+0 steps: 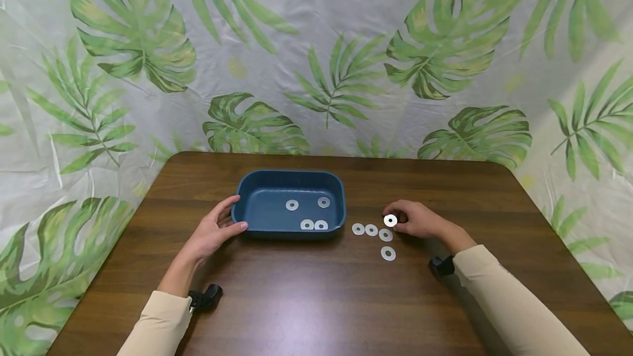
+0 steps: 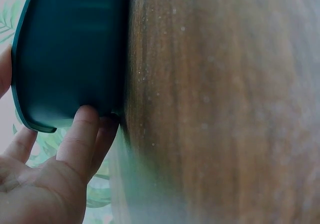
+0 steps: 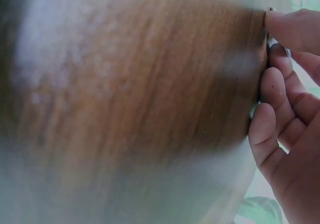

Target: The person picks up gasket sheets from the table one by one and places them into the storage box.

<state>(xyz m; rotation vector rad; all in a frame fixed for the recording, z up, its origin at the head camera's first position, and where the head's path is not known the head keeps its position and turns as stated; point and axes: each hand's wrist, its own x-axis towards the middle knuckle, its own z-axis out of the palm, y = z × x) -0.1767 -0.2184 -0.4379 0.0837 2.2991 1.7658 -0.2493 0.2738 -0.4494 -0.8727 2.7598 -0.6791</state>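
**Blue tray (image 1: 269, 213) gripped at left; pale ring (image 1: 390, 215) pinched at right**

Nearest, the left sleeve (image 1: 158, 317) and the right sleeve (image 1: 516, 301) cross the desk (image 1: 316, 301), a black wrist device (image 1: 206, 296) beneath the one and a second beneath the other; farther on, one loose ring (image 1: 383, 253) lies apart, right of the desk's middle, with a row of three rings (image 1: 375, 230) just beyond it, set close together between the tray and the right hand (image 1: 415, 220); the right hand pinches the pale ring between thumb and finger, beside the row's right end; the right wrist view adds what the head view hides, the other fingers curled in, their tips close to the wood; whether they touch it cannot be told.

The left hand (image 1: 210, 233) holds the tray by its left end, thumb at the near-left corner of the rim and fingers bent about the end wall; the left wrist view alone shows two fingertips against the outside of that wall, one of them close to the desk.

The tray stands left of the desk's middle, toward the far edge; only the head view shows its contents, four rings (image 1: 292, 200); two sit side by side at the near wall, toward the near-right corner; farther in, one lies near the middle of the floor and another toward the right wall; beyond the desk's far edge hangs a pale sheet (image 1: 346, 10) printed with green leaves.
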